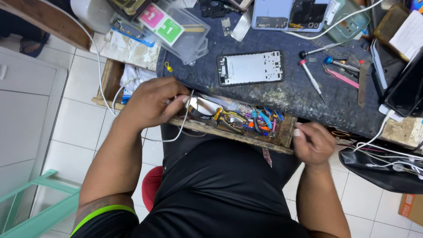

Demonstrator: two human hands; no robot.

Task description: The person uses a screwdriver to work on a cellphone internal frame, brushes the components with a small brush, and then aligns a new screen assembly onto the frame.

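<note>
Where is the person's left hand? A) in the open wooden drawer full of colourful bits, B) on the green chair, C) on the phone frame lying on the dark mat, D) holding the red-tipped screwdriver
A: the left hand reaches into the wooden drawer with its tangle of coloured parts, not touching the phone frame on the mat.
</note>
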